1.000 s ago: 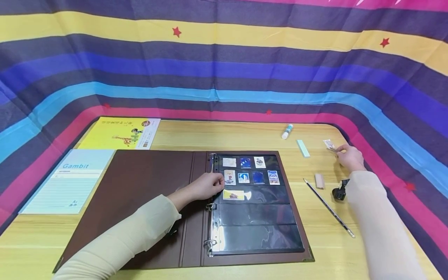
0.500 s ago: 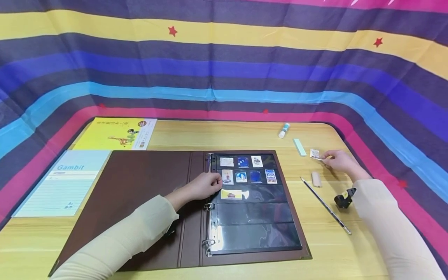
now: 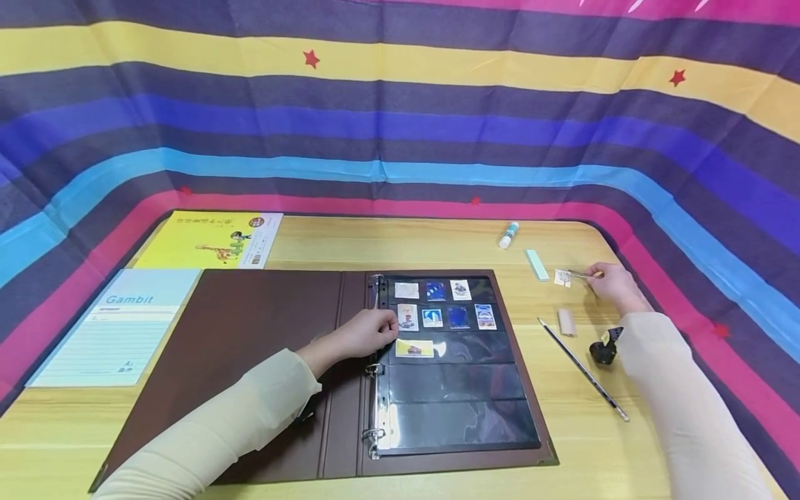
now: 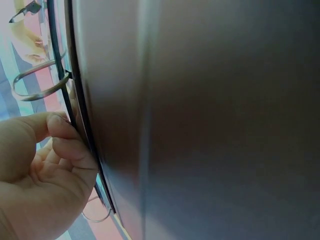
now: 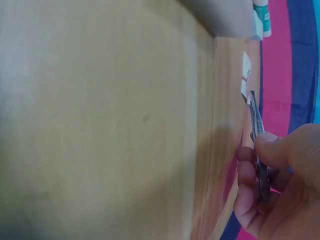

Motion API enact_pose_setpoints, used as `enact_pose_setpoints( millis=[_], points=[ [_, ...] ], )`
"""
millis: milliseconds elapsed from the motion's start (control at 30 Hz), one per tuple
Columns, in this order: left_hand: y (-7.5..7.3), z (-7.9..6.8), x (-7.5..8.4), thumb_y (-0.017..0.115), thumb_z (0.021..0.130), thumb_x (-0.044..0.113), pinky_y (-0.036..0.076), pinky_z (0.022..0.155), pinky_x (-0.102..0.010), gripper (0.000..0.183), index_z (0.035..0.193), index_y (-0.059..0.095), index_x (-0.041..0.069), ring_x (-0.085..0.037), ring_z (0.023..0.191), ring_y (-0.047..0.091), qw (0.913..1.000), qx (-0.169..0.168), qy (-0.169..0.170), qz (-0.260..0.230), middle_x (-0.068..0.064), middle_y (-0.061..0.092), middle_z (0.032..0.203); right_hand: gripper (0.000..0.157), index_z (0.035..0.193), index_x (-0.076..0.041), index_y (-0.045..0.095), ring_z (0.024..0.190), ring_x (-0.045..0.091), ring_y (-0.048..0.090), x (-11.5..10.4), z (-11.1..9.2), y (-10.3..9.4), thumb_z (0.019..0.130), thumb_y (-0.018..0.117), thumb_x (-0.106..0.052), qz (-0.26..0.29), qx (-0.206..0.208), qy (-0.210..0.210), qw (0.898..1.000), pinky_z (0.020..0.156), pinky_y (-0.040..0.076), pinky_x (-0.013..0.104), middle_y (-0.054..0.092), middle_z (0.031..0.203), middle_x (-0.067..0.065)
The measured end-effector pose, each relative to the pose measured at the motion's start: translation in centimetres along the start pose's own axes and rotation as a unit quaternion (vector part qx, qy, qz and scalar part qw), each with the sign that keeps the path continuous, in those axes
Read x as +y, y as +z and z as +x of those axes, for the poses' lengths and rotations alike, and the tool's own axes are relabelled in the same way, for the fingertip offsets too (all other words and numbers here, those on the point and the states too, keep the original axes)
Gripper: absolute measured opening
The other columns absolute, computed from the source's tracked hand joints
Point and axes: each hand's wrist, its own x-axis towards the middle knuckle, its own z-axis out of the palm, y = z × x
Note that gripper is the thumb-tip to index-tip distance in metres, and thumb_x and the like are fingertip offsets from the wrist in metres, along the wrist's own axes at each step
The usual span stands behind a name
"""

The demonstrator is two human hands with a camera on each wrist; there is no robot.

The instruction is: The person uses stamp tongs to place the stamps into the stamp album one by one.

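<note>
My right hand (image 3: 615, 286) holds metal tweezers (image 5: 258, 132) between thumb and fingers at the table's right side. Their tips are right at a small pale stamp (image 3: 562, 278), beside the mint-green strip. My left hand (image 3: 370, 332) lies at the ring side of the open brown stamp album (image 3: 269, 347). Its fingers are curled, and thumb and forefinger pinch at the inner edge of the black pocket page (image 3: 462, 382). In the page's upper two rows sit several stamps (image 3: 432, 318), and a yellow stamp (image 3: 414, 348) is in the third row.
A glue stick (image 3: 509, 235), the mint-green strip (image 3: 536, 264), a pinkish eraser (image 3: 566, 322) and a pencil (image 3: 584, 370) lie right of the album. At left are a Gambit notebook (image 3: 112, 340) and a yellow booklet (image 3: 203, 239). A striped cloth (image 3: 400, 125) hangs behind.
My right hand has moved left with the tweezers, and the stamp has shifted left and nearer, towards the green strip. The tweezers have since turned at the stamp. My left hand stays at the page.
</note>
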Motion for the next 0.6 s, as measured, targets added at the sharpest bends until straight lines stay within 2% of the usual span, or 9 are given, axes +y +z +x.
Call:
enact_pose_setpoints(
  millis=[267, 433, 600],
  points=[
    [-0.1, -0.1, 0.1, 0.046, 0.081, 0.010, 0.037, 0.052, -0.023, 0.009, 0.074, 0.050, 0.012, -0.007, 0.049, 0.041, 1.0000, 0.001, 0.000, -0.002, 0.004, 0.044, 0.056, 0.017, 0.093, -0.006, 0.051, 0.075, 0.032, 0.045, -0.1, -0.4, -0.2, 0.083, 0.038, -0.011, -0.054, -0.011, 0.020, 0.998, 0.049, 0.032, 0.039, 0.050, 0.092, 0.016],
    [-0.1, -0.1, 0.1, 0.046, 0.081, 0.010, 0.038, 0.053, -0.023, 0.009, 0.074, 0.050, 0.012, -0.007, 0.049, 0.041, 1.0000, 0.000, 0.001, -0.003, 0.005, 0.044, 0.056, 0.016, 0.088, -0.007, 0.051, 0.075, 0.032, 0.044, -0.1, -1.0, -0.4, 0.081, 0.037, -0.010, -0.067, 0.007, 0.022, 0.997, 0.051, 0.030, 0.041, 0.050, 0.088, 0.014],
    [-0.1, 0.0, 0.1, 0.046, 0.081, 0.010, 0.038, 0.053, -0.023, 0.008, 0.074, 0.050, 0.013, -0.007, 0.049, 0.041, 1.0000, 0.000, 0.002, -0.003, 0.005, 0.045, 0.056, 0.016, 0.090, -0.006, 0.049, 0.072, 0.032, 0.045, -0.5, -1.7, -1.6, 0.082, 0.036, -0.010, -0.069, 0.036, 0.005, 0.997, 0.050, 0.030, 0.040, 0.050, 0.085, 0.015]
  ],
)
